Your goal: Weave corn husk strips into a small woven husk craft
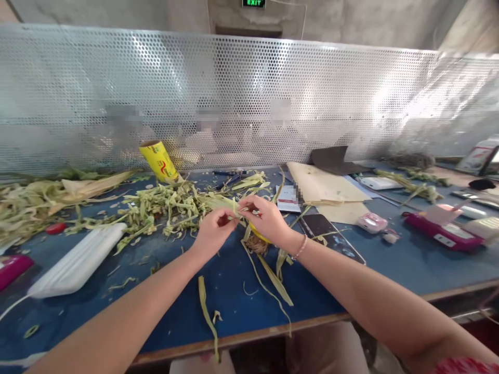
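My left hand (pixel 215 229) and my right hand (pixel 271 221) meet over the middle of the blue table, fingertips pinched together. Between them is a pale green strip of corn husk (pixel 234 203), which both hands grip. Partly hidden under my right hand lie something yellow and a brown coiled, fibrous bundle (pixel 257 245). Long husk strips (pixel 276 280) trail from beside the bundle toward the table's front edge. A heap of cut husk pieces (pixel 163 208) spreads left of my hands. One loose strip (pixel 205 301) hangs over the front edge.
A yellow printed tube (pixel 159 161) stands tilted by the perforated metal screen (pixel 241 78). A white wrapped pack (pixel 80 262) lies left. Right of my hands are a dark phone (pixel 331 236), beige paper (pixel 327 184), a small pink case (pixel 371 222) and a magenta box (pixel 440 231).
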`<state>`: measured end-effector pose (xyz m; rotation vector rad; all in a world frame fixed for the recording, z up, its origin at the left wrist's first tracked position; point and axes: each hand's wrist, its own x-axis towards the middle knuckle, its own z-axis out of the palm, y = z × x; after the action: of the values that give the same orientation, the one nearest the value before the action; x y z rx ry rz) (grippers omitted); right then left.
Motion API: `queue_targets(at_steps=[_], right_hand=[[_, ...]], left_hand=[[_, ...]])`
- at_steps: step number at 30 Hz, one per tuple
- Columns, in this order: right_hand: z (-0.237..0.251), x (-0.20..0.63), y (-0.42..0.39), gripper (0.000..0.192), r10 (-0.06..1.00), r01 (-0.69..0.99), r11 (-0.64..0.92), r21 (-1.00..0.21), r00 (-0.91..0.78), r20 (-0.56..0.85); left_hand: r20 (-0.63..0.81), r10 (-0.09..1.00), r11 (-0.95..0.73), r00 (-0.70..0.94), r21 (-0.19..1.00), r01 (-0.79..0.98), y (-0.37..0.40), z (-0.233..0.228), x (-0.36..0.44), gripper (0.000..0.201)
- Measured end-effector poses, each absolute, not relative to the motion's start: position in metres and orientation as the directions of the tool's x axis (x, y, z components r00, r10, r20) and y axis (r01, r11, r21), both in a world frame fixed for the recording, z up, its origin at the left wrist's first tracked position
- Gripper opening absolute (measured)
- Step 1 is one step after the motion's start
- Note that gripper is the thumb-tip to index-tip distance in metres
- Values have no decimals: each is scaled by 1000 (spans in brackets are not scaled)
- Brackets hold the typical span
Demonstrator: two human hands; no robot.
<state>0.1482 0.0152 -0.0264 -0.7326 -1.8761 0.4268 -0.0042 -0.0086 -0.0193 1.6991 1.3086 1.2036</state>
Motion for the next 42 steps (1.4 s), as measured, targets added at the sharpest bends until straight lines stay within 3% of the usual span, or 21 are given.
queue_targets(at_steps=[6,13,17,21,24,27,34,42], right_hand=[[-24,148,17,16,638,342,767,-543,-309,706],[-25,146,16,5,675,314,738,-597,-315,668],[-24,145,12,3,690,282,724,-630,-314,652],[-24,141,14,9,801,189,594,-782,-231,553],[-24,139,15,16,874,102,453,-886,-245,419],[-23,140,15,17,860,91,472,-877,-266,435],[-19,144,10,15,736,92,654,-751,-304,605],[-20,143,11,9,780,68,581,-811,-330,532]], left_hand=[[281,949,-312,143,905,290,-12,-22,1,10],[184,970,-171,161,981,-93,-16,-22,4,31],[161,984,-154,79,984,-88,-12,-24,4,34],[226,974,-226,11,973,45,-9,-21,0,33],[307,950,-313,65,931,188,-11,-18,-1,31],[318,940,-339,123,912,230,-14,-16,0,31],[163,983,-158,84,985,-64,-14,-17,6,26],[126,985,-97,114,968,-231,-15,-15,6,23]])
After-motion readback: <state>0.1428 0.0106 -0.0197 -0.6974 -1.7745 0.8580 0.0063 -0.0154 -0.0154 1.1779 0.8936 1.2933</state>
